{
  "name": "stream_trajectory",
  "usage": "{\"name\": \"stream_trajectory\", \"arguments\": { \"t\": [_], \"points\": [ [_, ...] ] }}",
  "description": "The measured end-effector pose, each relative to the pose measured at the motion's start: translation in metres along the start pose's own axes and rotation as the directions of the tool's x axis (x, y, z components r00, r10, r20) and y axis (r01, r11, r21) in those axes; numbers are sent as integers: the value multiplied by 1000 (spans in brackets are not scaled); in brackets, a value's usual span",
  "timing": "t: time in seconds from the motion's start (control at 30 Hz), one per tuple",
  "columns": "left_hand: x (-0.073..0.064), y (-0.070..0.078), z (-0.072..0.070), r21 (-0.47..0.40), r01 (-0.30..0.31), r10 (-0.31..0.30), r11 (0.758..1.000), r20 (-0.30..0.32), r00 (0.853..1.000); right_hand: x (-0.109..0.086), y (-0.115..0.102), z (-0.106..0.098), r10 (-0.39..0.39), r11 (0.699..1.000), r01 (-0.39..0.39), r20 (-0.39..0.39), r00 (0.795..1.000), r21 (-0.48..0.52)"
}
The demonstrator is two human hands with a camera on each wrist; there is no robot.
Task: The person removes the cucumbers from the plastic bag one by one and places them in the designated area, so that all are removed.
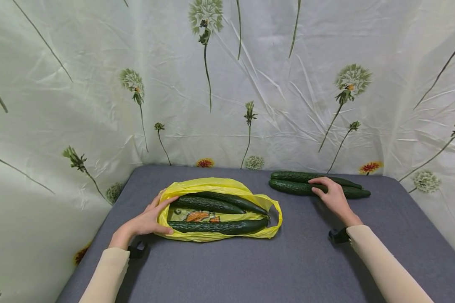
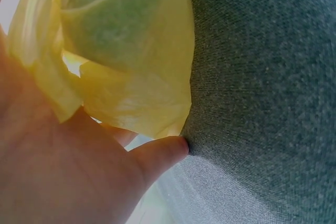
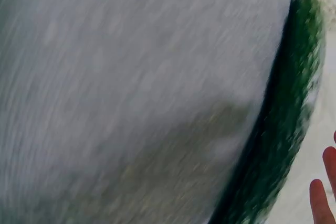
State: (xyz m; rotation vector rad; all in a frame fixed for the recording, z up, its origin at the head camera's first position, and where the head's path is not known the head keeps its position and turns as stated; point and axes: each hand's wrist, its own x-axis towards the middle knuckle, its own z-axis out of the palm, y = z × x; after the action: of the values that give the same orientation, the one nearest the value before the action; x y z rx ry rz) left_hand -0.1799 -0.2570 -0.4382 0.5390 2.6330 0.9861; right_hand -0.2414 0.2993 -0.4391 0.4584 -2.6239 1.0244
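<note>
A yellow plastic bag [image 1: 212,183] lies on its side with its mouth facing up. Inside it rest a cucumber [image 1: 227,226] along the near side and two cucumbers [image 1: 212,205] along the far side. My left hand [image 1: 147,219] is at the bag's left end, thumb and forefinger spread against the rim; the left wrist view shows yellow film [image 2: 136,93] against the palm. Two more cucumbers [image 1: 292,186] lie side by side at the back right. Over them hovers my right hand [image 1: 334,200], fingers spread, near a blurred cucumber [image 3: 283,108] in the right wrist view.
A grey cloth-covered table [image 1: 227,269] extends under everything. Behind and beside it hangs a pale curtain [image 1: 227,126] printed with dandelions, close to the back edge. Dark wrist straps [image 1: 339,235] show below the sleeves.
</note>
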Motion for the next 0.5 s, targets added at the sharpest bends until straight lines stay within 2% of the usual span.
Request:
{"name": "stream_trajectory", "arguments": {
  "t": [0.2,0.5],
  "points": [
    [1,-1,1,0,0,0,1000,8,1000,2,-19,7,30,999,-32,42,999,41],
    [0,-1,0,5,-6,6,1000,3,1000,7,-50,19,-3,995,-4,77,997,95]
  ]
}}
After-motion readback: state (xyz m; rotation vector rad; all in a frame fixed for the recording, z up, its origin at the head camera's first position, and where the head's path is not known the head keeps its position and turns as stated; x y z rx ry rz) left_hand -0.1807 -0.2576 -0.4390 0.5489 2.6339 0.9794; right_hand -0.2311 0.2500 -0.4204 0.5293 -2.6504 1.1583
